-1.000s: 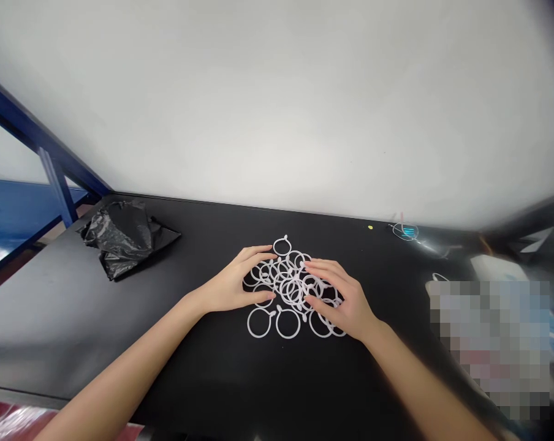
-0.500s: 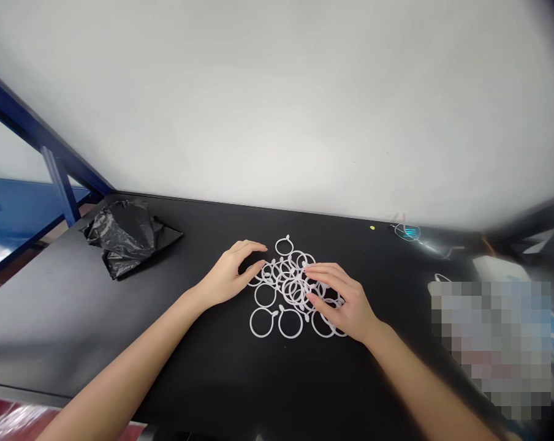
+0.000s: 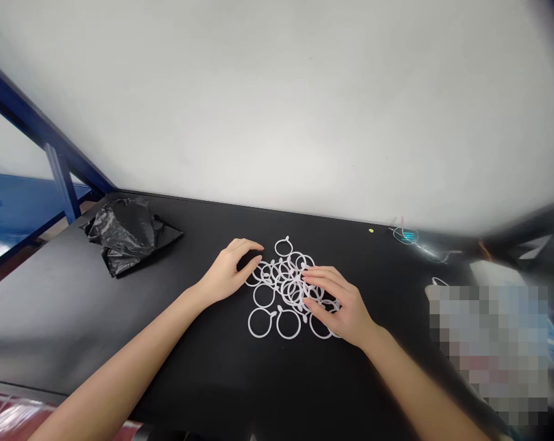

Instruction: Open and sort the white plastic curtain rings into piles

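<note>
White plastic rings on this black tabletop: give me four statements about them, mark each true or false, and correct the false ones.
1. The right hand lies over the white plastic rings. True.
2. The left hand is lifting a ring high off the tabletop. False: it rests beside the heap's left edge, holding nothing visible.
3. A crumpled black plastic bag lies left of the rings. True.
4. The rings form one neat stack. False: they lie in a loose, overlapping heap.

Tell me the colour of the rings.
The rings are white, shown best in the head view against the black table.
</note>
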A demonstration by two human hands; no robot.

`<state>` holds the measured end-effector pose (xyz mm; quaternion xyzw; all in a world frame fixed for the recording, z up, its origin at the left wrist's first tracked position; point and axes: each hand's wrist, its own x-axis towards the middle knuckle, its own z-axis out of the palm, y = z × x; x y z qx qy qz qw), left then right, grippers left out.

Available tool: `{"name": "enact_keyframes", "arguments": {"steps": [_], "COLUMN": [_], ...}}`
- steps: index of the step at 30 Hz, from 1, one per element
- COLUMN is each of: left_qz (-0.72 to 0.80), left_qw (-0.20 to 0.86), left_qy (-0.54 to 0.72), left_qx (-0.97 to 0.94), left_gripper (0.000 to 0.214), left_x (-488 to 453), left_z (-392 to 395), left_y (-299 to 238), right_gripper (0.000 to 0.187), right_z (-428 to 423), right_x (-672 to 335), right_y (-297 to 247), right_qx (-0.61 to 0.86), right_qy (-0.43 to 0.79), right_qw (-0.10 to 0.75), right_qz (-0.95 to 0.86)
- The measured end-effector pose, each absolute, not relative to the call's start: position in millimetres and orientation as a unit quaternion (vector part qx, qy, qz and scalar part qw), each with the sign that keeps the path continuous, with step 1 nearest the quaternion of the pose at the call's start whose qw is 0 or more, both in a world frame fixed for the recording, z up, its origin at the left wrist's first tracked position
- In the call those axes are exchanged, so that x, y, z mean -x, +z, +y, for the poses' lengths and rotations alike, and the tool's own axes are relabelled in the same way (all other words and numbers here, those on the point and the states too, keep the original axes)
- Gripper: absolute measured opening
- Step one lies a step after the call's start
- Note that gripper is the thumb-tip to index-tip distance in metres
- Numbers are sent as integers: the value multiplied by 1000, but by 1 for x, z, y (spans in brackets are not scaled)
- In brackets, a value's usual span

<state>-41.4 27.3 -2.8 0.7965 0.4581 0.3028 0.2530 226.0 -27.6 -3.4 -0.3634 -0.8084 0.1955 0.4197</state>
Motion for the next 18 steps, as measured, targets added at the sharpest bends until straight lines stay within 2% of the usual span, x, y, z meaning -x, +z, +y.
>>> {"name": "enact_keyframes", "arguments": {"steps": [18], "left_qz": [431], "left_qw": [220], "left_qy": [314], "left_qx": [-817], "left_gripper": [22], "left_x": [40], "left_z": [26], "left_y": [-5], "right_gripper": [29], "right_z": [-27], "right_x": [-226], "right_y": [-4], "right_qx": [365], "right_qy": [182], "right_qw": [421], "right_qz": [-810]}}
